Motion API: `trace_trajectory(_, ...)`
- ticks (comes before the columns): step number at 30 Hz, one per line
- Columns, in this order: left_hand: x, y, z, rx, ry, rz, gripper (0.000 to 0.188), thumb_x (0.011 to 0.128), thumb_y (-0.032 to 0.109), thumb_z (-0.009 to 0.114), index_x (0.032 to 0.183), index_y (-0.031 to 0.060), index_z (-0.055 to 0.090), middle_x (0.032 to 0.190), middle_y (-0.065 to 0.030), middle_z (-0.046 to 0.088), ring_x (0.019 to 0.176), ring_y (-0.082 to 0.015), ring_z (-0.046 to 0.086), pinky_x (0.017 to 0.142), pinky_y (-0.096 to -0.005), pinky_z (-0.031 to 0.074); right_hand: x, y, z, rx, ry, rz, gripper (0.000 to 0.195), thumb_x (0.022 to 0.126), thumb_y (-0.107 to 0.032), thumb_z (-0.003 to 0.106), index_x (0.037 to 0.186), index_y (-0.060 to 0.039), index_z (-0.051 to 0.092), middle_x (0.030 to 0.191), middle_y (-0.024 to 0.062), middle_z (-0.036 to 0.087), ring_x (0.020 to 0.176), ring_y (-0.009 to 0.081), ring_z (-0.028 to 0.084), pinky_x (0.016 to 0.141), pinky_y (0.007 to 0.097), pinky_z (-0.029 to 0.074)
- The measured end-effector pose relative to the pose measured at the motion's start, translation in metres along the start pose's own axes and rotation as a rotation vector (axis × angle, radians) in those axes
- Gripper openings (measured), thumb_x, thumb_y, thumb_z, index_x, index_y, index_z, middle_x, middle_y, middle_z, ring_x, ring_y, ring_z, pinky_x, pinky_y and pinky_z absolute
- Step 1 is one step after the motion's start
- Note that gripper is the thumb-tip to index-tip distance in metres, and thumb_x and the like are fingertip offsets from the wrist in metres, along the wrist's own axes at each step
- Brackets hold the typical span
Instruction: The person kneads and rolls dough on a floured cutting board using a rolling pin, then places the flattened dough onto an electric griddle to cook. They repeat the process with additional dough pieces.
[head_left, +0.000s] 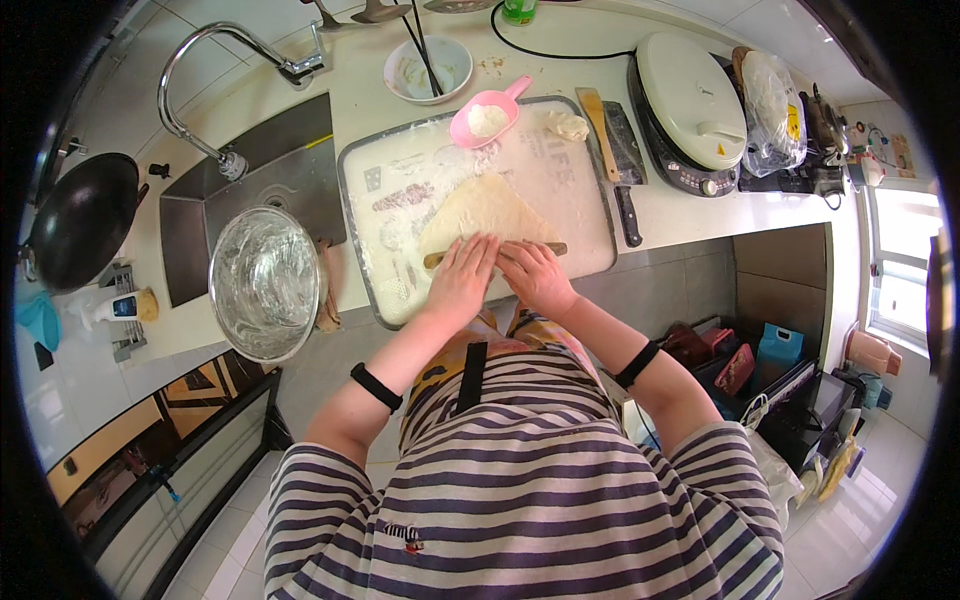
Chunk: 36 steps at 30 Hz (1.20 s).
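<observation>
My left hand (463, 279) and my right hand (536, 276) lie side by side on a wooden rolling pin (435, 260), palms down, fingers pointing away from me. Both ends of the pin stick out past my hands. Under and beyond it spreads a thin sheet of pale dough (489, 206) on a floured mat with a grey rim (592, 247). Past the dough rests a pink scoop (512, 100) holding white flour (487, 121). A small lump of dough (568, 126) sits near the mat's far right corner. The palms hide the pin's middle.
A floury glass or metal bowl (264, 285) stands left, by the sink (247, 251) and faucet (166, 97). Right of the mat are a wooden spatula (598, 131), a cleaver (628, 217) and an electric griddle (686, 97). A white bowl (401, 67) with chopsticks stands behind.
</observation>
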<state>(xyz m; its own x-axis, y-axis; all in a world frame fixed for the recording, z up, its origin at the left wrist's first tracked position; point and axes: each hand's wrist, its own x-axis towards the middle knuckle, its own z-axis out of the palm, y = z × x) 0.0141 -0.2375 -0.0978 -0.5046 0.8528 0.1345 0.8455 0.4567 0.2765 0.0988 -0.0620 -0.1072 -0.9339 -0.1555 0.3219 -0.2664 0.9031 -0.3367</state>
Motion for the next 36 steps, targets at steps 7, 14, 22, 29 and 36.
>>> trace_trajectory(7,-0.020,-0.002,-0.003,-0.107,0.061,-0.027,0.045,0.078,0.011,0.067,0.123,0.0100,0.061,0.108,-0.0031,0.059,0.101,-0.0244,0.056,0.087,-0.0389,0.045,-0.019,-0.001,-0.009,0.019,-0.020,0.129,0.034,0.074,-0.011,0.069,0.108,-0.0126,0.063,0.106,0.0017,0.063,0.099,0.0215,0.061,0.088,0.0372,0.046)
trace_trajectory(14,-0.021,-0.002,-0.009,-0.199,0.048,-0.084,0.044,0.077,0.010,0.069,0.120,0.0129,0.064,0.111,-0.0026,0.059,0.102,-0.0249,0.056,0.088,-0.0392,0.045,-0.022,-0.005,-0.012,-0.023,-0.095,0.154,0.041,0.081,-0.016,0.066,0.121,-0.0074,0.060,0.125,0.0075,0.057,0.120,0.0247,0.053,0.101,0.0427,0.042)
trace_trajectory(22,-0.029,0.027,0.012,-0.126,-0.062,-0.076,0.057,0.091,0.015,0.051,0.142,-0.0070,0.039,0.152,-0.0218,0.032,0.143,-0.0354,0.029,0.118,-0.0473,0.023,-0.017,-0.024,-0.005,-0.140,-0.412,0.182,0.060,0.091,-0.031,0.055,0.143,-0.0026,0.042,0.153,0.0147,0.035,0.146,0.0281,0.025,0.118,0.0543,0.017)
trace_trajectory(29,0.057,-0.028,0.011,0.158,-0.008,-0.205,0.057,0.103,0.034,0.033,0.147,-0.0006,0.035,0.156,-0.0144,0.032,0.147,-0.0238,0.023,0.121,-0.0440,0.016,0.055,0.036,0.022,-0.278,-0.182,0.270,0.059,0.092,-0.035,0.052,0.145,-0.0085,0.043,0.155,0.0134,0.032,0.147,0.0284,0.022,0.117,0.0574,0.013)
trace_trajectory(36,-0.020,0.010,0.002,0.003,-0.133,-0.218,0.059,0.100,0.037,0.042,0.146,0.0004,0.037,0.154,-0.0150,0.035,0.144,-0.0284,0.030,0.119,-0.0466,0.021,-0.013,-0.008,-0.003,-0.121,-0.332,0.306,0.059,0.093,-0.038,0.051,0.148,-0.0177,0.040,0.157,0.0089,0.029,0.148,0.0301,0.020,0.117,0.0590,0.012)
